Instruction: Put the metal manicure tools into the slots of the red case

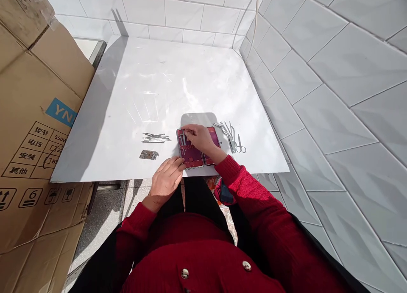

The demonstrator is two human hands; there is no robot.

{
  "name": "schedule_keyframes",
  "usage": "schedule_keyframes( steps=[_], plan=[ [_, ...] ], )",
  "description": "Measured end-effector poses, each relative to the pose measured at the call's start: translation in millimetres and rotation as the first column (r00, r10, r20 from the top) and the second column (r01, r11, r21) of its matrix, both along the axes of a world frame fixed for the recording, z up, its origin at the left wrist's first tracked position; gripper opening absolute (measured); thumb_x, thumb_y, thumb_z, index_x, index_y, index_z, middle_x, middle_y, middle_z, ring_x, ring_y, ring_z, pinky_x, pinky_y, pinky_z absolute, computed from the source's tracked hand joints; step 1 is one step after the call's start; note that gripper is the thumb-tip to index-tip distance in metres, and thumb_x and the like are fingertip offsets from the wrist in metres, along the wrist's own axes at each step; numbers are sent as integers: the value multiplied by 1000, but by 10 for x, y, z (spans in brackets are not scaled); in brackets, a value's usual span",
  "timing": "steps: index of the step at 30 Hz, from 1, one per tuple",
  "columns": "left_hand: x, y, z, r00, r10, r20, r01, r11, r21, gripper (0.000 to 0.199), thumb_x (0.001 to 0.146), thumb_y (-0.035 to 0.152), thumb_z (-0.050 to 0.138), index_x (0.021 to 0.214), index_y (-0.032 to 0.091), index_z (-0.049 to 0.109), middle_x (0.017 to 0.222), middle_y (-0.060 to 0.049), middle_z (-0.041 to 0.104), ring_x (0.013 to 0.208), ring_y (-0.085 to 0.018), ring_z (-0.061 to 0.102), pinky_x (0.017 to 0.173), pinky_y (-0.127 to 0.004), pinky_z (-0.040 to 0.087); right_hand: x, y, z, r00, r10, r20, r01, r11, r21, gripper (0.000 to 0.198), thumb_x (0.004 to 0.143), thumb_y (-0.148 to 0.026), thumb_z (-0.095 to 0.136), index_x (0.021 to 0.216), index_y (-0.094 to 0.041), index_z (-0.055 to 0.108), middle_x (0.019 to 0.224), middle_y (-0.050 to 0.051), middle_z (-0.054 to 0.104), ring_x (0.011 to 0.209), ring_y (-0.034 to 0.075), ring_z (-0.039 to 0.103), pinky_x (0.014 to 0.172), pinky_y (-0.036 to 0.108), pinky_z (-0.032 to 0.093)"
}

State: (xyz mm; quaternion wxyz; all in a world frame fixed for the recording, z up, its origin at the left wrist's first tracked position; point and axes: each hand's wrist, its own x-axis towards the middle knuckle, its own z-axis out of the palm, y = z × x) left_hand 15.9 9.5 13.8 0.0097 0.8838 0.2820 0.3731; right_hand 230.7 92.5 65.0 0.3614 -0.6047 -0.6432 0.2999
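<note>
A manicure case (193, 162) with a red and purple lining lies open on the white table, close to its front edge. Slim metal tools stand in loops along its left half. My left hand (167, 176) holds the case's lower left edge, fingers together. Over the case reaches my right hand (200, 138), its fingers pinched at the upper left on a slim metal manicure tool (183, 139), partly hidden by them. Right of the case are small scissors (241, 146) and a nail clipper (233, 145) among several metal tools.
Left of the case lie several thin metal tools (155, 137) and a small flat metallic piece (149, 154) on the table (152, 81). A large cardboard box (38, 106) stands along the left side. Tiled walls (324, 93) border the right and back.
</note>
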Motion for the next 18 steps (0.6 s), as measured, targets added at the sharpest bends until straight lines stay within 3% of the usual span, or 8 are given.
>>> schedule_keyframes(
  steps=[4, 18],
  plan=[
    [-5, 1, -1, 1000, 6, -15, -6, 1000, 1, 22, 104, 14, 58, 123, 20, 68, 130, -8, 77, 130, -23, 69, 114, -41, 56, -33, -39, -4, 991, -20, 131, 10, 997, 76, 30, 99, -12, 55, 112, -19, 81, 113, 8, 79, 100, 21, 70, 96, 35, 53],
    [-13, 12, -39, 1000, -13, 0, 13, 999, -30, 30, 105, 16, 54, 130, 23, 67, 132, -8, 76, 132, -24, 68, 114, -44, 56, -104, -151, -1, 976, -13, 217, -5, 997, 83, 33, 103, -9, 49, 112, -18, 79, 111, 8, 75, 102, 20, 67, 95, 32, 49]
  ],
)
